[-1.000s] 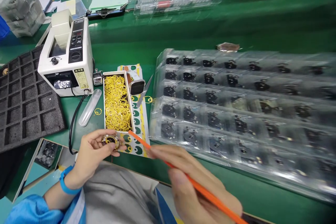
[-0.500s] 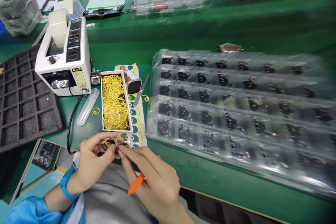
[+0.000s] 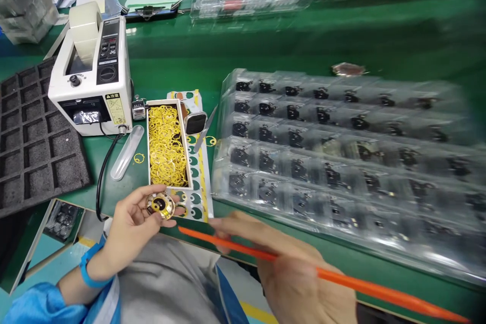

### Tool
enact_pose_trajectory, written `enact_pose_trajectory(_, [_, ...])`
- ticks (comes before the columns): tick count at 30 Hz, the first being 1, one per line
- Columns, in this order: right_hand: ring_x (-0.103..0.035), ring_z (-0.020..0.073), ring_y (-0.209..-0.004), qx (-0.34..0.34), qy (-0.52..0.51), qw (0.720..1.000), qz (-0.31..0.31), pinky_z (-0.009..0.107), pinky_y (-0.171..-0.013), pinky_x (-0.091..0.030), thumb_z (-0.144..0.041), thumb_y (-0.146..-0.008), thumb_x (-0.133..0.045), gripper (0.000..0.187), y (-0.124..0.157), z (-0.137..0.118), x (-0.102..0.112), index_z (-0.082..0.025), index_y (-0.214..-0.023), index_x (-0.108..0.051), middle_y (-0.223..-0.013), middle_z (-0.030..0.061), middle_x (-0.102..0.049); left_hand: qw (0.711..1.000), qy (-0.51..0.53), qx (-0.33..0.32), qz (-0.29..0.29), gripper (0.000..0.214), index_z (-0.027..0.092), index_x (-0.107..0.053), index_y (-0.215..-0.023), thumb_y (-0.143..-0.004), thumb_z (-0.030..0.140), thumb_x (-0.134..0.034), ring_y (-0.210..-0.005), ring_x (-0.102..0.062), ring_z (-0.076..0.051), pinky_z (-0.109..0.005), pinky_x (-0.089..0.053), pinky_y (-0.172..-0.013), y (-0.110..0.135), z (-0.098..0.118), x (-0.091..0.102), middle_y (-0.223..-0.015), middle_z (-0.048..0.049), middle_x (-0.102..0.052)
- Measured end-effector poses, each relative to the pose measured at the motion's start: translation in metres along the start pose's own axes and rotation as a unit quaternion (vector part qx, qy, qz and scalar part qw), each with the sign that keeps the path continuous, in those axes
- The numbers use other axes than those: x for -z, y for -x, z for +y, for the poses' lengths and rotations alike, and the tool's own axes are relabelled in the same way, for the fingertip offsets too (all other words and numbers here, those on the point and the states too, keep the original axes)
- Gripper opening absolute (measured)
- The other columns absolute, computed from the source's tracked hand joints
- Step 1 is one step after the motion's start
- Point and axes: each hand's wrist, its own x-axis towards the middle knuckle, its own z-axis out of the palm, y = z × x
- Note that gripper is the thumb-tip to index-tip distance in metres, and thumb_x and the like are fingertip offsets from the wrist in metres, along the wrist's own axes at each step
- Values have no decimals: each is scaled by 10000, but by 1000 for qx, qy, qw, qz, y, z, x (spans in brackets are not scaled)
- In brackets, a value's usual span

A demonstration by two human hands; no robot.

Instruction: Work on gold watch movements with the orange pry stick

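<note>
My left hand (image 3: 131, 225) pinches a small round metallic part (image 3: 160, 206) with a dark centre and yellow on its face, tilted up toward me. My right hand (image 3: 292, 273), blurred by motion, grips a long thin orange stick (image 3: 353, 279) with a pointed end. The stick slants across the hand, and its tip lies just right of the left thumb, apart from the round part. Beyond the left hand stands a box (image 3: 190, 182) of many thin yellow rings (image 3: 167, 147). A perforated backing sheet (image 3: 203, 177) lies beside it.
A clear plastic tray (image 3: 224, 162) with black parts in its pockets covers the right side. A white tape dispenser (image 3: 89, 86), a black foam tray (image 3: 41, 147) and a clear tube (image 3: 128, 153) are at left. A smartwatch (image 3: 196, 123) and blade (image 3: 207, 129) lie by the box.
My right hand has moved right, away from the round part, and the orange stick has swung to point its tip left. The left hand now shows the part's face more openly.
</note>
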Motion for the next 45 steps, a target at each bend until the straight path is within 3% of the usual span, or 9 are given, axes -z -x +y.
enact_pose_trajectory(4, [-715,169,-692,30,42,998,-38,233,-595,-574,-193,-968,-572,131,-7,0,-6,-232,-929,-691,-777,32,-730,1000,-14,8,20,391,165,-702,-1089,-712,73,-744,-911,-760,-185,-216,-632,-728,1,-1,0,-1009,-61,-795])
enact_pose_trajectory(7, [-704,144,-658,32,69,996,-38,213,-599,-583,-103,-920,-598,146,-7,4,-14,-226,-942,-674,-775,18,-725,999,-18,23,31,404,166,-717,-1061,-679,33,-728,-862,-745,-150,-201,-633,-724,2,-2,1,-936,-24,-789])
enact_pose_trajectory(12, [-743,139,-719,19,93,995,-40,196,-665,-607,-138,-963,-552,149,-1,16,-24,-217,-991,-676,-844,32,-764,998,-20,54,28,392,158,-708,-1060,-683,50,-721,-752,-726,-111,-193,-632,-712,1,-6,5,-801,22,-747])
enact_pose_trajectory(19, [-779,171,-846,-19,92,995,-44,228,-755,-631,-181,-1001,-496,221,9,27,-32,-205,-1083,-699,-991,65,-798,994,-80,65,18,417,146,-666,-1139,-725,114,-697,-897,-739,-171,-296,-644,-836,-1,-12,9,-1007,-42,-768])
enact_pose_trajectory(25, [-782,179,-823,-103,11,994,-43,242,-757,-643,-290,-1018,-499,258,10,31,-30,-223,-1032,-747,-957,56,-801,992,-101,71,1,420,129,-646,-1175,-758,158,-683,-939,-742,-210,-359,-644,-878,-1,-9,9,-999,-59,-775])
enact_pose_trajectory(35, [-788,205,-795,-221,-152,963,-15,287,-775,-665,-460,-966,-581,309,8,42,-31,-224,-930,-779,-931,67,-793,991,-120,65,6,431,137,-666,-1206,-781,196,-712,-921,-726,-179,-294,-634,-858,2,-12,11,-1034,-52,-769])
enact_pose_trajectory(41, [-787,224,-839,-213,-138,967,-11,300,-777,-665,-483,-981,-539,363,11,39,-32,-207,-947,-772,-941,83,-792,992,-107,71,8,446,135,-668,-1207,-773,220,-726,-975,-725,-218,-320,-640,-852,0,-10,9,-1089,-74,-759])
enact_pose_trajectory(45, [-784,213,-861,-141,-46,989,-24,293,-789,-653,-385,-1014,-502,306,14,35,-32,-220,-1014,-759,-940,77,-798,992,-111,66,10,447,135,-667,-1211,-771,199,-714,-963,-726,-209,-323,-639,-860,0,-11,10,-1094,-71,-759])
